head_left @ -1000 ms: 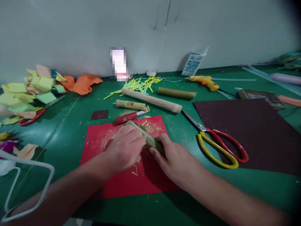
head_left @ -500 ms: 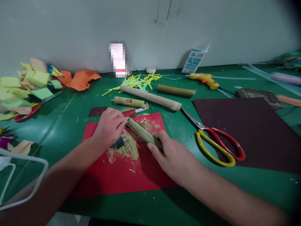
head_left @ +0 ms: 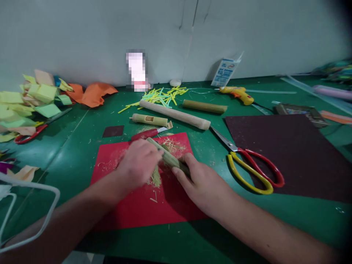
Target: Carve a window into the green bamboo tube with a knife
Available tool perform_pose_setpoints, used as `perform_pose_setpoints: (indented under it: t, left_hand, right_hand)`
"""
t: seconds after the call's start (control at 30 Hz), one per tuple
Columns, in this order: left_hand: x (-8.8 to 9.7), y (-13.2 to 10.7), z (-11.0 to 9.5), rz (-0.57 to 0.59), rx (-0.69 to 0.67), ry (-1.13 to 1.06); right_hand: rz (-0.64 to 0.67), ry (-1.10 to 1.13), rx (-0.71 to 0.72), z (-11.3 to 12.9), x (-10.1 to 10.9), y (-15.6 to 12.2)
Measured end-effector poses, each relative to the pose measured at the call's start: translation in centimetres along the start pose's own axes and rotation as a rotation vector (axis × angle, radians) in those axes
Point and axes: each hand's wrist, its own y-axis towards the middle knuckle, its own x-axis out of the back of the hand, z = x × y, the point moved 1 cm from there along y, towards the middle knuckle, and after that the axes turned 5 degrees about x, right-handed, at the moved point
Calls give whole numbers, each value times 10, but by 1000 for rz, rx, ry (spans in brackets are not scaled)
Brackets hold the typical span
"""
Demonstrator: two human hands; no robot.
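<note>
My right hand is wrapped round the near end of a green bamboo tube, which slants up and left above a red sheet. My left hand is closed against the tube's upper side, partway along it. Motion smears its fingers; a small dark bit shows at the fingertips, too unclear to name. Pale shavings and dust lie on the sheet below. Just beyond are a red-handled knife, a bamboo piece with a cut window and a small dark brown square.
Red-and-yellow-handled scissors lie right of my right hand, partly over a dark brown sheet. Behind are a long pale stick, another bamboo tube, yellow and green strips and a yellow glue gun. Folded papers fill the left.
My left hand has slid from the tube's far end down along it toward my right hand. It now covers more of the shavings. My right hand keeps its grip on the bamboo tube.
</note>
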Motion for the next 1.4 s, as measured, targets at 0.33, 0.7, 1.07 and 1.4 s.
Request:
perform_pose_setpoints:
  t: [0.33, 0.7, 1.07, 1.4]
  left_hand:
    - [1, 2, 7, -77, 69, 51]
    - [2, 2, 7, -74, 54, 59]
    - [2, 3, 8, -33, -19, 14]
    - [2, 4, 12, -69, 105, 14]
  right_hand:
    - [-9, -1, -15, -1, 1, 2]
    - [6, 12, -26, -1, 1, 2]
    - [17, 5, -24, -2, 0, 4]
    - [20, 2, -43, 0, 2, 3]
